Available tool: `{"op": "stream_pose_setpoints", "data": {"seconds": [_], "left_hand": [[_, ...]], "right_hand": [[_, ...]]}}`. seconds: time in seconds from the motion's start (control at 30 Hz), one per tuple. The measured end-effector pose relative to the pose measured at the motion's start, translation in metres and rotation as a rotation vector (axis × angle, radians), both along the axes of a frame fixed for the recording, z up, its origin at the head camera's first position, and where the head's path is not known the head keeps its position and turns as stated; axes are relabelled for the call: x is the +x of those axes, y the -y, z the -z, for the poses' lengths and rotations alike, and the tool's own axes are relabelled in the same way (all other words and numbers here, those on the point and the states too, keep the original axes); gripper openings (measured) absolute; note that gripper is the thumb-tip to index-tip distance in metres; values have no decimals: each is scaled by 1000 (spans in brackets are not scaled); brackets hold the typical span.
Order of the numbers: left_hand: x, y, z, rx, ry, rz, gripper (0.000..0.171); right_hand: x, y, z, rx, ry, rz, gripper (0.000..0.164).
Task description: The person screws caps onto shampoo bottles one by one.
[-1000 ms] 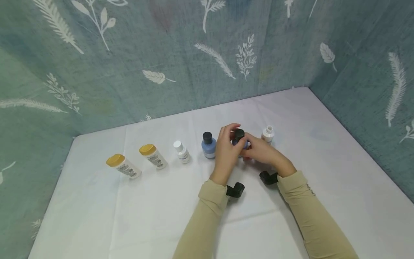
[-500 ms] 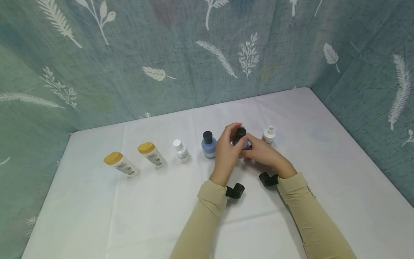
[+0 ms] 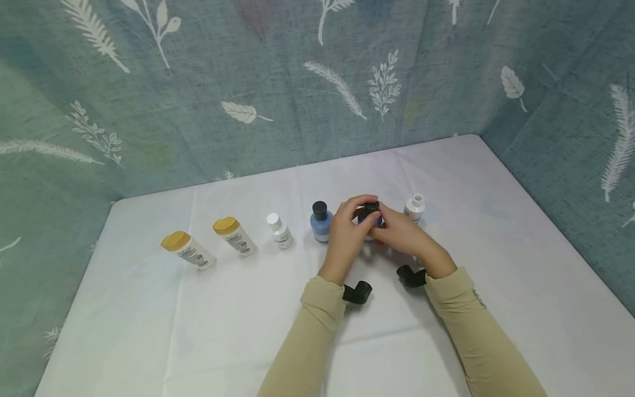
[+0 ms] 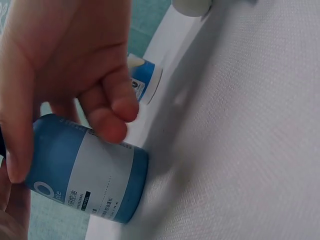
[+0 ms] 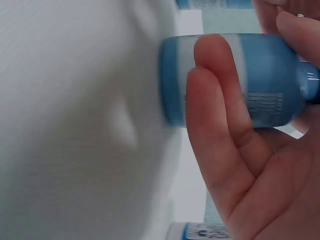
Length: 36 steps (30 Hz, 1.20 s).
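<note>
Both hands are at a blue bottle (image 4: 102,175) with a white label, which stands on the table. Its black cap (image 3: 371,205) shows between the fingers in the head view. My left hand (image 3: 346,229) grips it around the neck and cap, with the thumb at the shoulder in the left wrist view. From the other side my right hand (image 3: 404,234) holds the same bottle, two of its fingers (image 5: 210,100) lying along the body. Just left of the hands is a second blue bottle (image 3: 321,222) with a black cap. A white bottle (image 3: 414,208) with a bare, uncapped mouth stands behind the right hand.
Left along the row stand a small white bottle (image 3: 280,230) with a white cap and two white bottles with yellow caps, the nearer one (image 3: 235,237) and the farther one (image 3: 188,250). Black wrist devices (image 3: 357,293) sit below both hands. A patterned curtain (image 3: 278,82) borders the white table (image 3: 238,331).
The left fingers have come down and closer over the black cap, and the right hand has tucked in slightly. The head view has shifted a little. The other bottles stay put.
</note>
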<state>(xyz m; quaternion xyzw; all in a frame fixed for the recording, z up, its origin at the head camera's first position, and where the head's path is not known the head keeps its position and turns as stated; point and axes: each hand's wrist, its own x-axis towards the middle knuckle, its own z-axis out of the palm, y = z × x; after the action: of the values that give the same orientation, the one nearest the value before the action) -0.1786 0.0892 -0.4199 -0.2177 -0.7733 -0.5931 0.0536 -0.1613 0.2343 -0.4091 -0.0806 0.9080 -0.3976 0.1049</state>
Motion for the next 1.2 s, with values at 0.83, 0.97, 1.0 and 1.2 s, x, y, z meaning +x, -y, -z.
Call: {"op": "stream_pose_setpoints", "data": {"seconds": [0.83, 0.97, 1.0, 1.2], "left_hand": [[13, 8, -30, 158, 107, 110, 34], [12, 9, -30, 187, 152, 130, 37], [10, 8, -26, 183, 148, 127, 35], [9, 5, -20, 128, 69, 76, 29]], "right_hand": [[3, 2, 2, -79, 24, -23, 53], [2, 2, 2, -70, 26, -22, 52], [2, 2, 2, -66, 25, -24, 51], [2, 2, 1, -59, 16, -41, 55]]}}
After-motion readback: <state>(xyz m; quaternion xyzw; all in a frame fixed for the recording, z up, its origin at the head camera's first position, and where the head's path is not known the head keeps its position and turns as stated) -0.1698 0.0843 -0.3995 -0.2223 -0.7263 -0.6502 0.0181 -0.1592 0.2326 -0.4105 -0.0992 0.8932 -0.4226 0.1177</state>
